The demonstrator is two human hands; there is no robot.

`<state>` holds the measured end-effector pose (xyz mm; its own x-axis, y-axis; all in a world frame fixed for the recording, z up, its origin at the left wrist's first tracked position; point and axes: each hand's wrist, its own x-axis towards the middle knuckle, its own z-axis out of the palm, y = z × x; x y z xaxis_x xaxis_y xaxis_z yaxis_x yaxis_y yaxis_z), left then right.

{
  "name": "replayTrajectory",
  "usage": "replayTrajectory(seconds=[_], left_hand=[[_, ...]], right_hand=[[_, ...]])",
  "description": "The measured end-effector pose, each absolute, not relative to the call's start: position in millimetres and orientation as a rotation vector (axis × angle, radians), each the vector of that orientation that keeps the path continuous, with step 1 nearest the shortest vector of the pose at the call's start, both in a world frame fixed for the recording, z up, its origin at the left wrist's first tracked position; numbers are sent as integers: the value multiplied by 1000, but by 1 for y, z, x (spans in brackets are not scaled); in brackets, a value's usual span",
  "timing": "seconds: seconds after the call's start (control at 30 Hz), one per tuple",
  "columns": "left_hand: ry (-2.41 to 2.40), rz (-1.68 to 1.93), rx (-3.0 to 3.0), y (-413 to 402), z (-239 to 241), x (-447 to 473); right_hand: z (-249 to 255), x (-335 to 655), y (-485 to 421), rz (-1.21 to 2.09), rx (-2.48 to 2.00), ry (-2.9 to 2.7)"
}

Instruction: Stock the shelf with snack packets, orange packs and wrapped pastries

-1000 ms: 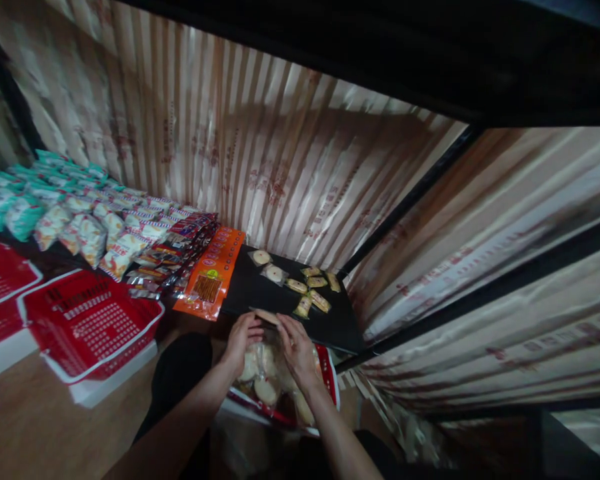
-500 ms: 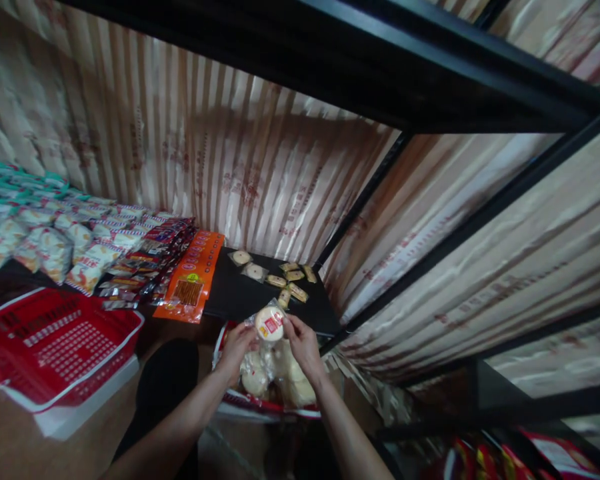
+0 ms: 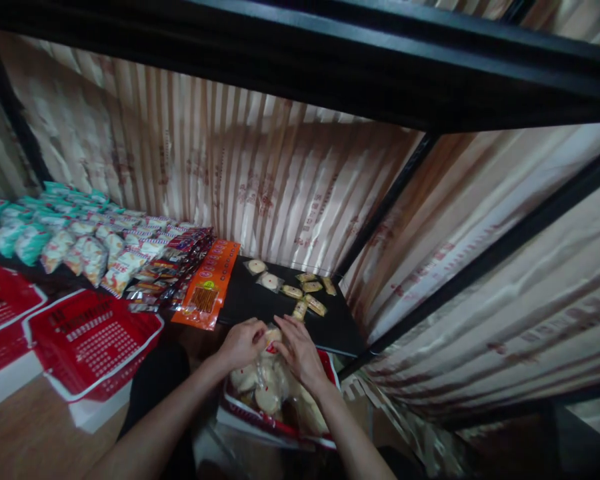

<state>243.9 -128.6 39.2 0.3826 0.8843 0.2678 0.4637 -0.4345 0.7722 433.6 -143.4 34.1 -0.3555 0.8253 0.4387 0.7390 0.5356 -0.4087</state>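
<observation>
Both hands meet over a red and white box [image 3: 253, 415] that holds several pale, round biscuits [image 3: 267, 398] in clear wrappers. Between them is a wrapped round biscuit [image 3: 272, 339] with a red mark, partly hidden by my fingers. My left hand [image 3: 243, 343] pinches its wrapper with curled fingers. From the other side, my right hand [image 3: 301, 353] has its thumb on the biscuit and its fingers bent around the edge. Just beyond, two round wrapped biscuits [image 3: 270, 281] and several small oblong wrapped snacks [image 3: 311, 287] lie on the black shelf [image 3: 250, 308].
Left along the shelf lie an orange snack packet [image 3: 206, 288], dark red packets [image 3: 173, 270], and white and green snack bags [image 3: 87, 250]. Red boxes with white rims [image 3: 97, 347] stand at lower left. A black upper shelf [image 3: 300, 70] and an upright post [image 3: 387, 203] frame the space.
My view has swung slightly left. The biscuit was held up with its face showing; now it is lower and tilted, with my hands closer together over it.
</observation>
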Motion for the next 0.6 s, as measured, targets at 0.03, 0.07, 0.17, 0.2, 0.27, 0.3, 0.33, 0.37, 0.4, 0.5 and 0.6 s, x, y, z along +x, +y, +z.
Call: replayTrajectory(seconds=[0.03, 0.07, 0.17, 0.2, 0.27, 0.3, 0.33, 0.37, 0.4, 0.5, 0.6], left_hand=[[1149, 899, 2082, -128, 43, 239], [1149, 893, 2102, -126, 46, 235], [1157, 917, 2096, -121, 51, 229], [1163, 941, 2069, -118, 52, 229], [1186, 1027, 1978, -114, 52, 230], [1198, 1084, 1922, -112, 51, 231], [1208, 1142, 1864, -110, 50, 232], [1218, 1202, 1800, -108, 49, 233], [1230, 1261, 1731, -106, 46, 234], [1285, 1377, 1487, -102, 36, 236], [1290, 1325, 1324, -96, 22, 240]], right_hand=[[38, 429, -141, 234, -1260, -2191], [41, 425, -140, 286, -1271, -2198], [45, 418, -137, 394, -1324, -2141], [46, 417, -136, 414, -1332, -2101], [48, 417, -133, 466, -1344, -2002], [49, 417, -131, 511, -1356, -1941], [49, 417, -128, 575, -1364, -1870], [50, 416, -124, 653, -1363, -1789], [50, 416, -120, 731, -1353, -1700], [47, 411, -105, 911, -1304, -1457], [39, 403, -91, 1038, -1274, -1313]])
